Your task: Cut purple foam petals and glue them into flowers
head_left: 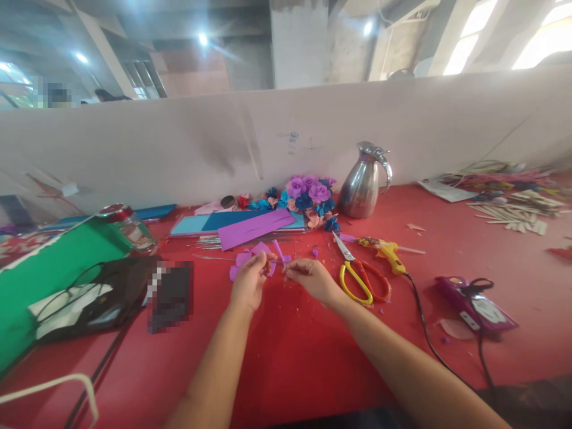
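My left hand (254, 277) is closed in a pinch at the middle of the red table, close to a narrow, upright piece of purple paper (279, 251). From the other side, my right hand (313, 279) has its thumb and fingers pressed together at the lower end of that paper. Cut purple petals (241, 258) lie behind and beside my left hand. A thin wire (213, 258) runs leftward from there; whether the left fingers grip it or the paper is hidden. Scissors (357, 277) with a yellow and a red handle rest right of my right hand.
Behind the hands lie purple paper sheets (254, 228), blue sheets (192, 224) and a bunch of paper flowers (313, 193). A steel jug (361, 185) stands near the partition. To the right are a yellow glue gun (388, 255) with its cord and a purple pouch (478, 307).
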Available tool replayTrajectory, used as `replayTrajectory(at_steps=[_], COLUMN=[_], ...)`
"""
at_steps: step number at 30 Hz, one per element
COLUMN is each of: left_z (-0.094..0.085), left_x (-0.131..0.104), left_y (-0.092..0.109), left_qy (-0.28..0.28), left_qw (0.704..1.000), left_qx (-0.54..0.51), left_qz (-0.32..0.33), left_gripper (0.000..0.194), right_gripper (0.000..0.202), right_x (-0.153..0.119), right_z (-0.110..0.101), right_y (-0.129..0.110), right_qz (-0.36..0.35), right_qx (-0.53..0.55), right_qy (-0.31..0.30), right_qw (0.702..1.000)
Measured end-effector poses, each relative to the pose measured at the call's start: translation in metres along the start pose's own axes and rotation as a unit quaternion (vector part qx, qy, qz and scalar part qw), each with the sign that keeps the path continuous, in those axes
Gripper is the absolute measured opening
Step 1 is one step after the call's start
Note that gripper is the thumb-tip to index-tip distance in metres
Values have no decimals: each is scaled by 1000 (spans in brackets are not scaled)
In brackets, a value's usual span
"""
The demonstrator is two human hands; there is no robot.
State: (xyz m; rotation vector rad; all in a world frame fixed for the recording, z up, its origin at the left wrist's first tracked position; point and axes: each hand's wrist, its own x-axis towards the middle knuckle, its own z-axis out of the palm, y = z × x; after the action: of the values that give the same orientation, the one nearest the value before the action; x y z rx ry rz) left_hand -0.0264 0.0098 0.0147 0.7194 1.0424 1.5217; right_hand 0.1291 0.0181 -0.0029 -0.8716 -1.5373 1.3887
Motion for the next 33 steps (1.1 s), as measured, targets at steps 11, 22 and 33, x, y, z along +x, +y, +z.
replayTrajectory(at_steps=[11,22,33], left_z=[12,7,8], left_x=[-11,-9,-7], left_y=[4,-3,-6], left_qy=[-70,-110,-78], left_qw=[995,986,984], left_qx=[74,125,154], left_qz=[-1,12,34], left_gripper=[20,28,14], right_gripper=[13,14,18], right_x=[0,1,1], right_z=[3,4,6], right_y=[2,7,8], right_qz=[-12,-8,-19], right_qx=[-27,-10,-41], right_qy=[-24,-11,14], right_qw=[999,1000,999])
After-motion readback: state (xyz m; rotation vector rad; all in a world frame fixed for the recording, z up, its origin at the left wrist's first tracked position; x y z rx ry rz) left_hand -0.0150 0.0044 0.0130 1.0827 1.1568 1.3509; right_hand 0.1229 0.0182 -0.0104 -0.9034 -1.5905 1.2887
